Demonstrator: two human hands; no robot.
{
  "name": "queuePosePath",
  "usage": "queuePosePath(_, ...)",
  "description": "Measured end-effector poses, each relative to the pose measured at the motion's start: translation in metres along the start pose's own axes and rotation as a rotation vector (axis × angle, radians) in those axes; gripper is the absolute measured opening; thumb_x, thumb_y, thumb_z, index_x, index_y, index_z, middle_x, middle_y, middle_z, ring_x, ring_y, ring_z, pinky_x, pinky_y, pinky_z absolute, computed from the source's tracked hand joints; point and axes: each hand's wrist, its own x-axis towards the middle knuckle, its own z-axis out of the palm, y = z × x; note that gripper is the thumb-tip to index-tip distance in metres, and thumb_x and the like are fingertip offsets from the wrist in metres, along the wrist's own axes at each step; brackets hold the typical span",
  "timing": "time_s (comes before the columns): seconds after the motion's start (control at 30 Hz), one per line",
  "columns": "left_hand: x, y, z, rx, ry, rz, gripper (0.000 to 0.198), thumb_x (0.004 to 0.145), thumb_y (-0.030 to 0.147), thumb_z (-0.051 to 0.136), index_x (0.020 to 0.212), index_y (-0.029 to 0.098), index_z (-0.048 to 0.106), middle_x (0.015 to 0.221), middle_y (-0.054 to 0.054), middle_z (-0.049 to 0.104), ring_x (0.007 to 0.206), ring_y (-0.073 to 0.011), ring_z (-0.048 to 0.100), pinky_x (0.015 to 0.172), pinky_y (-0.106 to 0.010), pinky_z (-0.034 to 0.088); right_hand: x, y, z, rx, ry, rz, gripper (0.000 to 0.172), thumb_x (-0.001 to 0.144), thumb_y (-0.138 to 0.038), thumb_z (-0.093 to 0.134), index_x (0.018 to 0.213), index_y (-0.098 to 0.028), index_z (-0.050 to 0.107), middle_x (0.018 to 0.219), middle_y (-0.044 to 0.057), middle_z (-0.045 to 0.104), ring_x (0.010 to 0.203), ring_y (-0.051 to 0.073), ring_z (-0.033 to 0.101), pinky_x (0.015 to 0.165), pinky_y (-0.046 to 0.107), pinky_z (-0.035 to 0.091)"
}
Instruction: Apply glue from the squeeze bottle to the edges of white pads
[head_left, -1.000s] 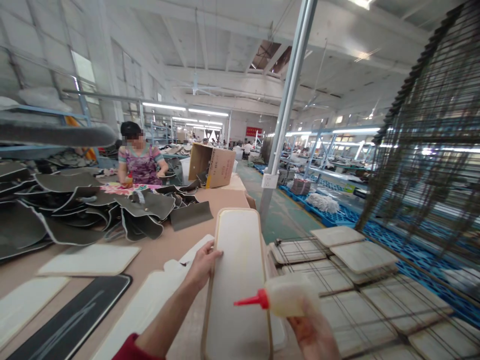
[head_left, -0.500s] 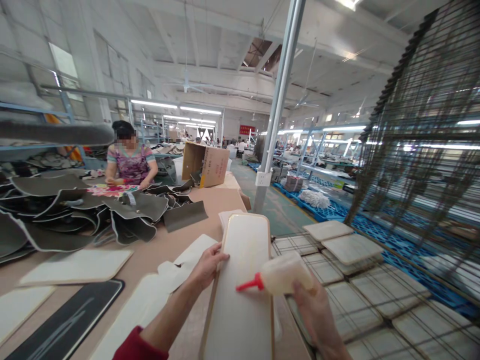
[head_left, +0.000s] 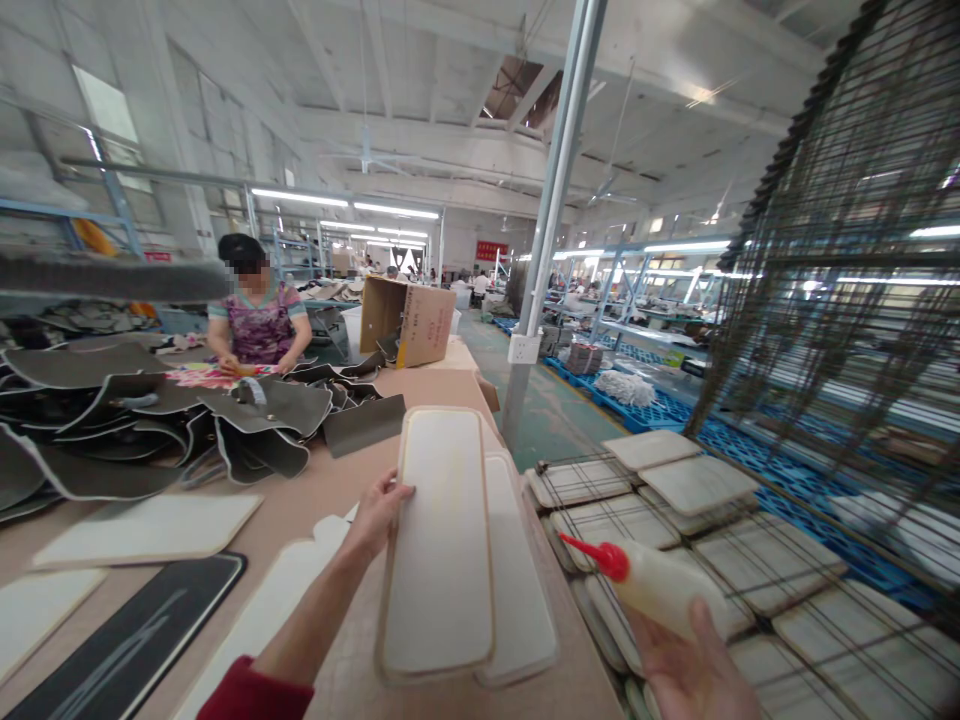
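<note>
My left hand (head_left: 381,510) grips the left edge of a white rounded panel (head_left: 444,540) with a tan border, its thumb on the top face. Another similar panel (head_left: 517,575) lies partly under it on the right. In my right hand (head_left: 694,650) is a squeeze bottle (head_left: 664,585) with a red nozzle pointing left. The bottle is held over the table's right edge, apart from the panel. Pale yellowish streaks show faintly on the held panel's face.
More white panels (head_left: 142,530) and a black panel (head_left: 142,640) lie on the table's left. Grey-green pieces (head_left: 255,420) are heaped beyond, where a co-worker (head_left: 259,320) sits. A cardboard box (head_left: 424,325) stands ahead. Panels on wire racks (head_left: 765,565) fill the right side.
The panel has moved left and a little away from me with my left hand, showing the other panel beneath. My right hand has drawn the bottle right, off the panel.
</note>
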Motion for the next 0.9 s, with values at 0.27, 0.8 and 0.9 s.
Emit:
queuePosePath(0.27, 0.015, -0.002, -0.019, 0.198, 0.141, 0.252, 0.050, 0.059, 0.031, 0.068, 0.105, 0.013, 0.061, 0.074, -0.001, 0.065, 0.065, -0.0169, 0.059, 0.060, -0.026, 0.046, -0.003, -0.004, -0.007, 0.023, 0.081, -0.031, 0.039, 0.079, -0.039, 0.065, 0.113, -0.021, 0.061, 0.123, 0.005, 0.059, 0.114, 0.020, 0.052, 0.106, 0.037, 0.032)
queuePosePath(0.8, -0.007, -0.047, -0.030, -0.205, 0.389, 0.033, 0.029, 0.059, 0.010, 0.065, 0.086, 0.016, 0.060, 0.065, 0.001, 0.064, 0.055, -0.0125, 0.060, 0.057, -0.023, 0.048, 0.049, 0.036, -0.041, 0.294, 0.073, 0.498, 0.042, 0.073, -0.039, 0.073, 0.107, -0.015, 0.063, 0.109, 0.012, 0.065, 0.105, 0.027, 0.059, 0.095, 0.042, 0.048)
queuePosePath(0.9, -0.016, -0.060, -0.043, -0.268, 0.413, -0.032, 0.030, 0.061, 0.005, 0.063, 0.089, 0.017, 0.060, 0.066, 0.001, 0.066, 0.056, -0.0139, 0.062, 0.058, -0.025, 0.050, 0.047, 0.040, -0.035, 0.286, 0.082, 0.507, 0.043, 0.072, -0.038, 0.074, 0.107, -0.015, 0.063, 0.109, 0.013, 0.065, 0.109, 0.028, 0.056, 0.095, 0.042, 0.047)
